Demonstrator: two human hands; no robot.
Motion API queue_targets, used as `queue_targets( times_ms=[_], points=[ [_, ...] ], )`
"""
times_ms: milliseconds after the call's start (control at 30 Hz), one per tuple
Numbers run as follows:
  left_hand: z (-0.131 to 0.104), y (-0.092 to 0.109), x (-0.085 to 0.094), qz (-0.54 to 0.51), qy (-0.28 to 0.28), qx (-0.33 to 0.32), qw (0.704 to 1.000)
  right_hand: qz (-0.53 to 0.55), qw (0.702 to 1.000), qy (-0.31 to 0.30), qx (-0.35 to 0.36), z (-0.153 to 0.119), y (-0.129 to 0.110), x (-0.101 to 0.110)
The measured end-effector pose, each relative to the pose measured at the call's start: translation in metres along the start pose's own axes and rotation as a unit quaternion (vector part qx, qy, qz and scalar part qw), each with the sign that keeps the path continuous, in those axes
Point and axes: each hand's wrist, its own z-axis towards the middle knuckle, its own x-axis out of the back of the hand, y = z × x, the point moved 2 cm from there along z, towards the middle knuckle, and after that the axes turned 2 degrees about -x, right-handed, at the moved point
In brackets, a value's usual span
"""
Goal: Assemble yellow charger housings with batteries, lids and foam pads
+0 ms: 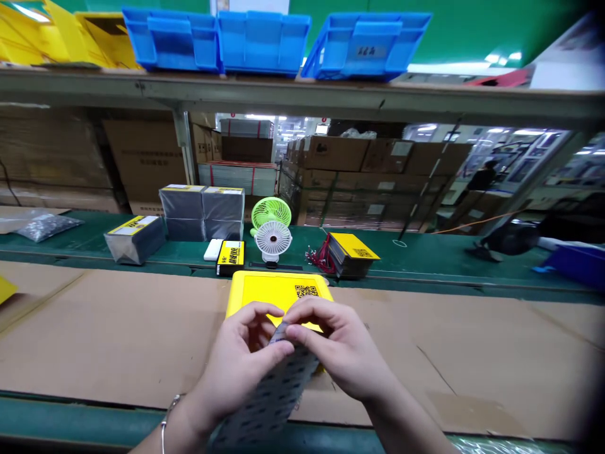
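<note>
A pale printed strip (271,397), patterned with small dark marks, hangs between my hands and runs down toward the bottom edge. My right hand (343,343) pinches its top end between thumb and fingers. Close on the other side, my left hand (243,353) has its fingers curled and its thumb against the strip's upper edge. Just beyond my fingers lies a yellow case (269,287) with a QR code, its near part hidden by my hands and the strip.
On the green bench behind the brown cardboard (127,334) stand wrapped grey blocks (203,214), a small yellow-and-black box (231,255), a white fan (273,239), a green fan (270,211) and a stack with yellow top (352,252). Blue bins (265,44) line the shelf above.
</note>
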Motion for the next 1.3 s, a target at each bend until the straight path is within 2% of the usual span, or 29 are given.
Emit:
queue_targets(
  times_ms=[67, 167, 267, 333, 433, 533, 733, 867, 967, 1100, 1200, 1300],
  points=[
    [-0.003, -0.008, -0.007, -0.154, -0.051, 0.037, 0.986, 0.003, 0.999, 0.045, 0.019, -0.001, -0.001, 0.001],
    [-0.011, -0.023, -0.021, -0.341, -0.145, 0.148, 0.917, -0.03, 0.988, 0.14, 0.055, -0.003, 0.0, 0.002],
    [-0.02, -0.036, -0.03, -0.435, -0.203, 0.257, 0.839, -0.093, 0.968, 0.207, 0.103, -0.005, 0.002, 0.0],
    [-0.022, -0.038, -0.031, -0.458, -0.212, 0.277, 0.818, -0.139, 0.956, 0.219, 0.138, -0.007, 0.002, -0.003],
    [-0.018, -0.033, -0.027, -0.462, -0.191, 0.258, 0.827, -0.18, 0.948, 0.196, 0.173, -0.01, 0.002, -0.007],
    [-0.016, -0.028, -0.022, -0.435, -0.164, 0.247, 0.85, -0.199, 0.949, 0.156, 0.186, -0.012, 0.002, -0.01],
    [-0.022, -0.033, -0.018, -0.319, -0.086, 0.225, 0.917, -0.268, 0.939, 0.166, 0.135, -0.012, -0.001, -0.008],
    [-0.024, -0.024, -0.019, -0.247, -0.081, 0.185, 0.948, -0.264, 0.946, 0.154, 0.109, -0.011, -0.007, -0.005],
    [-0.025, -0.017, -0.019, -0.216, -0.086, 0.191, 0.954, -0.243, 0.958, 0.132, 0.076, -0.01, -0.007, -0.002],
    [-0.025, -0.016, -0.02, -0.211, -0.088, 0.23, 0.946, -0.232, 0.966, 0.106, 0.046, -0.009, -0.004, 0.001],
    [-0.023, -0.016, -0.021, -0.213, -0.084, 0.237, 0.944, -0.224, 0.969, 0.089, 0.044, -0.01, 0.0, 0.0],
    [-0.022, -0.02, -0.021, -0.238, -0.078, 0.243, 0.937, -0.241, 0.963, 0.1, 0.064, -0.011, 0.003, -0.003]
  ],
)
